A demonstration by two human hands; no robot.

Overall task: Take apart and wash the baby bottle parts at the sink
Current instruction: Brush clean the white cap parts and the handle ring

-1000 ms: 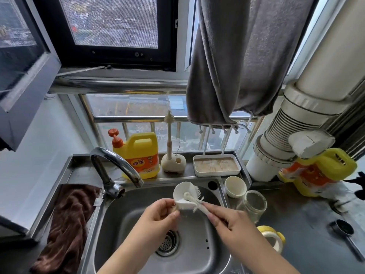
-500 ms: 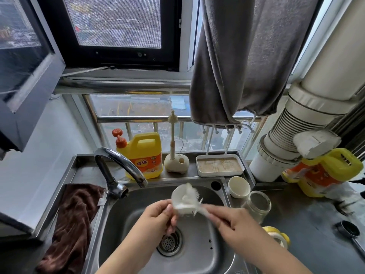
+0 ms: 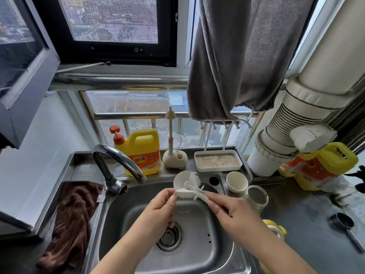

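Cap [image 3: 182,181], light, rigid, likely slippery when wet: left hand [image 3: 161,209] pinches its rim over the sink [image 3: 197,244]; right hand [image 3: 230,211] grips the brush [image 3: 194,187] handle.

Detergent jug [image 3: 142,153] stands behind the sink [image 3: 122,210], tap [image 3: 116,165] at left.

Sink [image 3: 138,194] brushed steel, dull sheen; faucet [image 3: 118,157] glossy chrome; rag [image 3: 73,218] brown terry (rough); jar [image 3: 256,196] clear glass.

Head view: looks forward-down, close over sink [image 3: 126,202], apparently wide-angle.
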